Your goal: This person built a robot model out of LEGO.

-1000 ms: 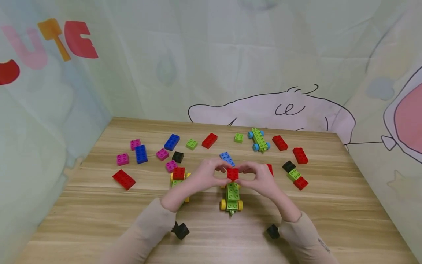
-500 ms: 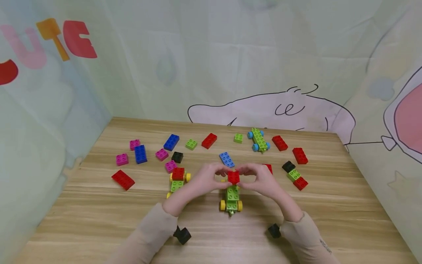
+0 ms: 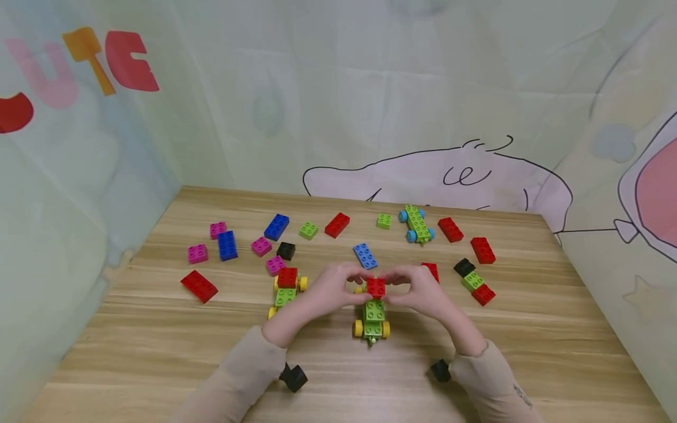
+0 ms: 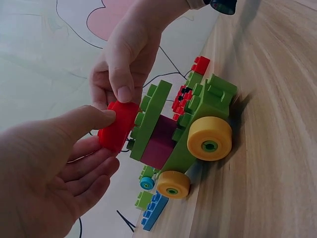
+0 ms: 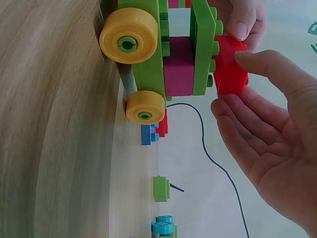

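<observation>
Both hands hold a red brick (image 3: 376, 287) between them, over a toy car with yellow wheels (image 3: 373, 329). My left hand (image 4: 54, 163) pinches one end between thumb and fingers. The other end is pinched by my right hand (image 5: 277, 129). The car has a green wheeled base, a purple brick (image 5: 179, 67) on it, and a long green brick (image 4: 151, 121) on top. The red brick sits right at the long brick's studs, slightly tilted; whether it is pressed on, I cannot tell. A second yellow-wheeled car (image 3: 286, 295) with a red brick on it stands by my left forearm.
Loose bricks lie around: a light blue one (image 3: 365, 256) ahead, pink (image 3: 198, 254) and dark blue (image 3: 227, 245) ones left, red ones (image 3: 483, 250) right. A blue-wheeled green car (image 3: 416, 224) stands at the back. A black, green and red row (image 3: 473, 281) lies right.
Both hands have brought the red brick slightly toward me, over the long green brick on the car. The grip of both hands stays on it. The other bricks lie as before.
</observation>
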A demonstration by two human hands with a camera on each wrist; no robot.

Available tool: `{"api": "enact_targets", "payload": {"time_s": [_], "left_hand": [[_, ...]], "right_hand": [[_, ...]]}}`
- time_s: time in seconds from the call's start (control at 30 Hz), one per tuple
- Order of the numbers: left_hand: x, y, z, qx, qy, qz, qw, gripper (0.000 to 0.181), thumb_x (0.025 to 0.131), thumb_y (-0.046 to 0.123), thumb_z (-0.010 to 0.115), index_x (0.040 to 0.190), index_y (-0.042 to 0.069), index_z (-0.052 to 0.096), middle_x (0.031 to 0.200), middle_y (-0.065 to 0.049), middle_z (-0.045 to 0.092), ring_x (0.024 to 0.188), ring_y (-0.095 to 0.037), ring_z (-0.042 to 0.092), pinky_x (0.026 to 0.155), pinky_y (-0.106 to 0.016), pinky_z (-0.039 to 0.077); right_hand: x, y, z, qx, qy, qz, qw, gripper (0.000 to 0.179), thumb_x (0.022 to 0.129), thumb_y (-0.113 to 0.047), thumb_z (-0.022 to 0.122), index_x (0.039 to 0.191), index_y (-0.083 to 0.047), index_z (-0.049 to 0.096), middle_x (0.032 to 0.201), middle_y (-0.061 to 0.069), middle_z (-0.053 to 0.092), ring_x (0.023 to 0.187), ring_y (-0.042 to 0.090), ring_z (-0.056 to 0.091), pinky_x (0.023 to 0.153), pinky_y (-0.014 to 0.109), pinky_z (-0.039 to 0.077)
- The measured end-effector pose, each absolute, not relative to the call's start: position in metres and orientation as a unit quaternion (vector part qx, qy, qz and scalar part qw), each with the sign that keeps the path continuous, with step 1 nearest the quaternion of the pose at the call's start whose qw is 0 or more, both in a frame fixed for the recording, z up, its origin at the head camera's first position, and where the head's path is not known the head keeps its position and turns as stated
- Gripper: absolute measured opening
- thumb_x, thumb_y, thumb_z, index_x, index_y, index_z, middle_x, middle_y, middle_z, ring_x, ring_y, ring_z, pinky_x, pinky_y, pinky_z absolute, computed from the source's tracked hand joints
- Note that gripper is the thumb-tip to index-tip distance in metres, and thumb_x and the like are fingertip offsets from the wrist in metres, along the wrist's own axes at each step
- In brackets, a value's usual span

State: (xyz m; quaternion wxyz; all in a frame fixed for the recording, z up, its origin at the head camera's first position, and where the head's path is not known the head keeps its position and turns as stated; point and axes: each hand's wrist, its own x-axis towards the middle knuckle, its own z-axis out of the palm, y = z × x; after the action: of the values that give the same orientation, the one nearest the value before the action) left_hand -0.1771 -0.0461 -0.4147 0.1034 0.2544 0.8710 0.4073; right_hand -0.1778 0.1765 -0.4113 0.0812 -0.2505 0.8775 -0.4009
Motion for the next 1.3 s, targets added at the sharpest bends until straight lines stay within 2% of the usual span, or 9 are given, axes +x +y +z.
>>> {"api": "enact_targets", "payload": {"time_s": [0.43,0.77,1.3], "left_hand": [[-0.1749,-0.0456,-0.4141,0.248,0.877,0.397,0.105,0.039,0.087,0.022,0.075,0.123,0.011,0.067,0.115,-0.005,0.069,0.103,-0.018,0.061,0.089,-0.039,0.055],[-0.1750,-0.0453,-0.4137,0.250,0.882,0.387,0.101,0.039,0.087,0.024,0.075,0.124,0.013,0.067,0.115,-0.002,0.069,0.102,-0.016,0.060,0.087,-0.032,0.054],[-0.1758,-0.0443,-0.4153,0.251,0.879,0.391,0.102,0.039,0.087,0.024,0.075,0.123,0.011,0.067,0.115,-0.003,0.069,0.102,-0.017,0.061,0.088,-0.036,0.055]], "right_hand": [[-0.1782,0.1768,-0.4124,-0.262,0.874,-0.399,0.094,0.034,0.082,-0.014,0.076,0.114,-0.004,0.070,0.110,0.009,0.072,0.102,0.026,0.067,0.092,0.041,0.055],[-0.1781,0.1769,-0.4123,-0.272,0.871,-0.400,0.090,0.033,0.084,-0.015,0.075,0.115,-0.004,0.070,0.112,0.009,0.072,0.104,0.025,0.067,0.092,0.041,0.055],[-0.1790,0.1769,-0.4132,-0.271,0.871,-0.400,0.094,0.032,0.086,-0.017,0.074,0.115,-0.004,0.070,0.113,0.009,0.072,0.104,0.024,0.067,0.093,0.041,0.055]]}}
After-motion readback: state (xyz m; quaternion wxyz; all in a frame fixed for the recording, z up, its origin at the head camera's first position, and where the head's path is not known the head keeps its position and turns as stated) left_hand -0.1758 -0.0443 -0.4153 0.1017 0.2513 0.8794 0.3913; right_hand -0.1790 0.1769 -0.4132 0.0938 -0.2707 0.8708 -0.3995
